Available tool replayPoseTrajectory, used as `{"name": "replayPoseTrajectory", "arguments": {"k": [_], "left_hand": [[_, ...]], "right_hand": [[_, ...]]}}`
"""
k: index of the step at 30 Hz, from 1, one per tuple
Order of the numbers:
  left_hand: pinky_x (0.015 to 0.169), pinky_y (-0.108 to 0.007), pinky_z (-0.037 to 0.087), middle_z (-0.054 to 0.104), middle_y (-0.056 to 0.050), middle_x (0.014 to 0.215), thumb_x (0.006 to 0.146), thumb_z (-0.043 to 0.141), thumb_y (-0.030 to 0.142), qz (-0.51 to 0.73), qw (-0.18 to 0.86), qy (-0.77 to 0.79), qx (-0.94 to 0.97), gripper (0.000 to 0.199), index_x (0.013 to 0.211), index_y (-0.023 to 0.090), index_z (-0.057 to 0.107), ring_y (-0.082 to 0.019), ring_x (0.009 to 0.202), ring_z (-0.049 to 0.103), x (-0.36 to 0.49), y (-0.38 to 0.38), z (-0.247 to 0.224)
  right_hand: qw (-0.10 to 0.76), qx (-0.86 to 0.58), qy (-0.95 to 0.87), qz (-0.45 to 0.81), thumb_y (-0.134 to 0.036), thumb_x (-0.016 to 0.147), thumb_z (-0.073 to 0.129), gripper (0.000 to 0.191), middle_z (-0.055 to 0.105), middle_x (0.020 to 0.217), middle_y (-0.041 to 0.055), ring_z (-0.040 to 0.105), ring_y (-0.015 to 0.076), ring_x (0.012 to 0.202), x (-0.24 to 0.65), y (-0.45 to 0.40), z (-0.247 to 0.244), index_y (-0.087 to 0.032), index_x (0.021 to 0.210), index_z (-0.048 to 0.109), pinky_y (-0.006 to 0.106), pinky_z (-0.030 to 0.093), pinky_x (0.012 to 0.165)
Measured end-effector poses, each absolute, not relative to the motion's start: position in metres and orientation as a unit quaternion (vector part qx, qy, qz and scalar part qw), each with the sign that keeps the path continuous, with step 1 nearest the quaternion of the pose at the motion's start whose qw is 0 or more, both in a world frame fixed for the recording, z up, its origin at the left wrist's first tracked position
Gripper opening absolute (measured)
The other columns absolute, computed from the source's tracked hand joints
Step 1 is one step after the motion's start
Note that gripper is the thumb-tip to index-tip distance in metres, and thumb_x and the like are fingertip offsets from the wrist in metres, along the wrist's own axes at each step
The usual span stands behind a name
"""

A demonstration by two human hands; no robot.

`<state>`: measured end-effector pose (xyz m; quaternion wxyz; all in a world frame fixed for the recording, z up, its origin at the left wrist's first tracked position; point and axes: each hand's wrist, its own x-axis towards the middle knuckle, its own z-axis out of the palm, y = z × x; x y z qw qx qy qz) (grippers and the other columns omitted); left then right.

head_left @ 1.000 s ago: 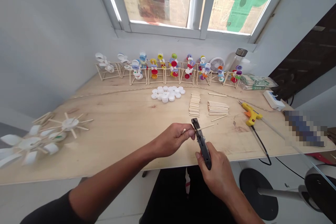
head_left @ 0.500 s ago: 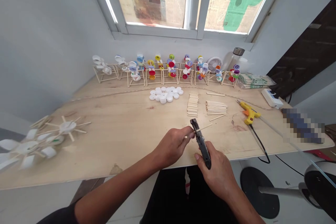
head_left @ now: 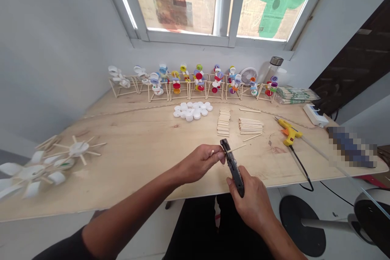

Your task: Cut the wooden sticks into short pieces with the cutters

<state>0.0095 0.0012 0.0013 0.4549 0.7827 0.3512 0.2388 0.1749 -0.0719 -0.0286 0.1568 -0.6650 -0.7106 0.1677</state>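
Observation:
My right hand (head_left: 254, 197) is wrapped round the handles of a dark plier-like tool (head_left: 234, 168), its head tilted away to the upper left. A thin wooden stick (head_left: 237, 148) crosses the tool's jaws, its free end sticking out to the right. My left hand (head_left: 202, 163) is closed on the stick just left of the jaws, with a small pale end showing between its fingers. Beyond the tool lie a stack of short sticks (head_left: 224, 122) and a pile of longer sticks (head_left: 250, 126). A single stick (head_left: 252, 137) lies in front of the longer pile.
White bottle caps (head_left: 189, 114) lie mid-table. Behind them stands a row of stick frames with coloured cap wheels (head_left: 198, 83). A yellow glue gun (head_left: 291, 132) and its cord are at right, near a power strip (head_left: 316, 114). White wheel assemblies (head_left: 33, 174) lie at left.
My left hand has shifted and turned slightly, its thumb now lying along the stick by the jaws. The tool and my right hand have barely moved.

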Motion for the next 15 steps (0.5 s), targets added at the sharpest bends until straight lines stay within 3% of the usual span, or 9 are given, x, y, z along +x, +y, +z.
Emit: {"name": "replayPoseTrajectory", "arguments": {"k": [2,4,7,9,13,15], "left_hand": [[0.052,-0.020,0.034,0.052,0.001,0.061,0.089,0.032,0.029,0.262,0.301,0.401,0.825,0.027,0.080,0.015,0.054,-0.009,0.053,0.045,0.015,-0.003,-0.009],[0.049,-0.021,0.031,0.052,0.000,0.059,0.089,0.032,0.026,0.284,0.130,0.449,0.837,0.026,0.079,0.015,0.054,-0.011,0.052,0.046,0.020,-0.008,-0.019],[0.047,-0.022,0.029,0.051,0.000,0.055,0.088,0.032,0.020,0.276,0.039,0.440,0.854,0.025,0.076,0.016,0.053,-0.011,0.049,0.045,0.023,-0.011,-0.026],[0.047,-0.021,0.030,0.050,0.002,0.054,0.088,0.032,0.020,0.271,0.105,0.425,0.857,0.024,0.076,0.016,0.053,-0.011,0.047,0.044,0.021,-0.009,-0.021],[0.055,-0.020,0.038,0.055,0.000,0.067,0.089,0.031,0.028,0.264,0.364,0.364,0.815,0.028,0.079,0.015,0.055,-0.009,0.059,0.049,0.014,-0.002,-0.002],[0.051,-0.019,0.036,0.048,0.002,0.060,0.089,0.032,0.033,0.238,0.481,0.331,0.776,0.031,0.078,0.014,0.055,-0.008,0.052,0.042,0.010,0.002,0.006]], "right_hand": [[0.160,-0.669,-0.704,0.176,-0.031,0.084,0.041,0.013,0.058,0.057,-0.0009,0.056,0.0179,0.055,0.174,-0.069,-0.030,-0.022,0.076,0.043,0.023,0.024,0.049],[0.166,-0.672,-0.698,0.184,-0.032,0.085,0.041,0.014,0.058,0.058,-0.0007,0.056,0.0179,0.055,0.174,-0.067,-0.030,-0.022,0.075,0.042,0.023,0.025,0.049],[0.170,-0.671,-0.696,0.191,-0.033,0.084,0.042,0.014,0.059,0.059,-0.0006,0.057,0.0178,0.057,0.175,-0.067,-0.029,-0.022,0.075,0.042,0.023,0.025,0.049],[0.171,-0.668,-0.698,0.194,-0.032,0.083,0.044,0.012,0.059,0.062,-0.0010,0.057,0.0177,0.058,0.176,-0.068,-0.027,-0.022,0.077,0.044,0.023,0.024,0.049],[0.178,-0.654,-0.708,0.201,-0.030,0.082,0.044,0.008,0.060,0.064,-0.0017,0.056,0.0173,0.058,0.180,-0.072,-0.022,-0.022,0.086,0.047,0.023,0.024,0.049],[0.178,-0.647,-0.714,0.202,-0.030,0.082,0.044,0.009,0.060,0.064,-0.0022,0.056,0.0171,0.057,0.180,-0.073,-0.021,-0.023,0.087,0.047,0.023,0.023,0.049]]}}
